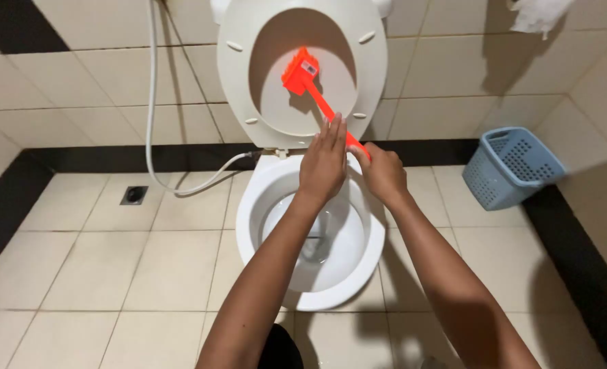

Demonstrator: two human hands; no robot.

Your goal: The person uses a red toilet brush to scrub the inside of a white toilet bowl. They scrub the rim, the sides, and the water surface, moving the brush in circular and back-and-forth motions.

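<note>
I'm looking down into a small bathroom with a pale tiled floor (146,266), a black skirting band and cream tiled walls. Nearest me, at six o'clock, my two bare forearms rise into view and meet above the white toilet bowl (348,273), which sits at the centre with a little water at the bottom. My left hand (324,160) is just above centre, flat and open, fingers straight and together, pointing toward twelve o'clock; its fingertips reach the orange handle, though I cannot tell whether they press on it or only cover it. My right hand (383,172) sits just beside it toward three o'clock, closed in a fist around the lower end of that handle. The orange brush (305,76) runs from my right fist up toward eleven o'clock, its blocky head lying against the underside of the raised toilet seat (238,82), inside the seat's opening. Farther out, at nine o'clock, a floor drain (134,195) sits near the skirting, and a white hose (154,137) drops down the wall and curves across to the base of the toilet. At three o'clock a blue perforated basket (512,167) leans by the wall, and at one o'clock some white paper (539,15) hangs at the top edge
</note>
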